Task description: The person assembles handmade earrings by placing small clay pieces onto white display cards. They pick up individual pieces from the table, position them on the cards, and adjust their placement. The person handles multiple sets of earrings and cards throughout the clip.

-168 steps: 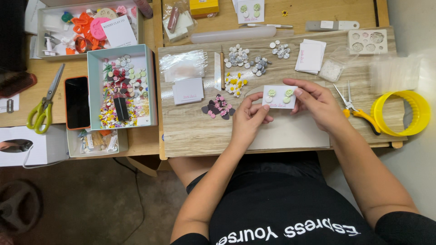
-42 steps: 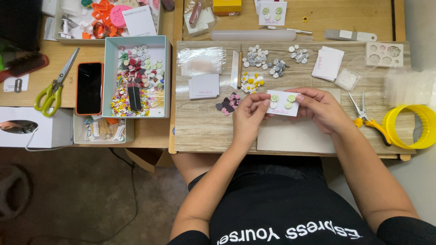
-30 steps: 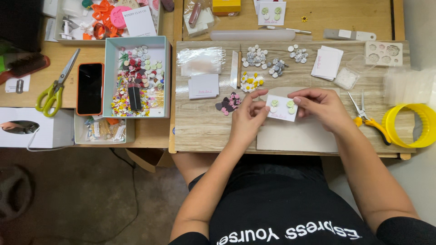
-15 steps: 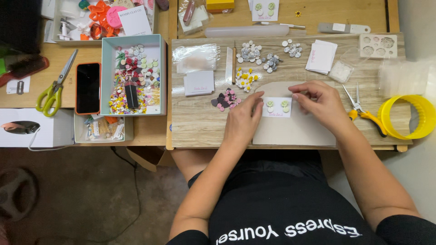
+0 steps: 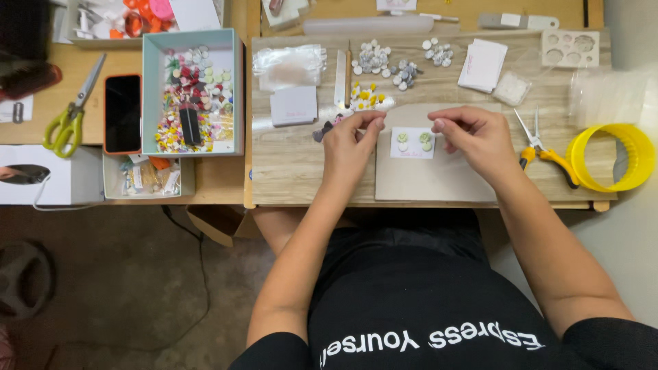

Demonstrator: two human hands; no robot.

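Wooden desk [image 5: 288, 171], grey mat [image 5: 432, 181] on it — white card [image 5: 412, 143] lies flat there, two pale green studs side by side, long axis left-right. Left hand [image 5: 349, 140] and right hand [image 5: 473, 133] flank it, fingers pinched, nothing visibly held. Teal box [image 5: 236, 89] holds mixed colourful pieces.

Wood-grain board [image 5: 295, 175] — grey mat [image 5: 432, 181], yellow pliers [image 5: 548, 154], white cards [image 5: 482, 65].

Black short-sleeved shirt [image 5: 425, 308], white lettering across the chest. Forearms bare. Left hand [image 5: 351, 140] and right hand [image 5: 476, 133]: no gloves, no rings seen.
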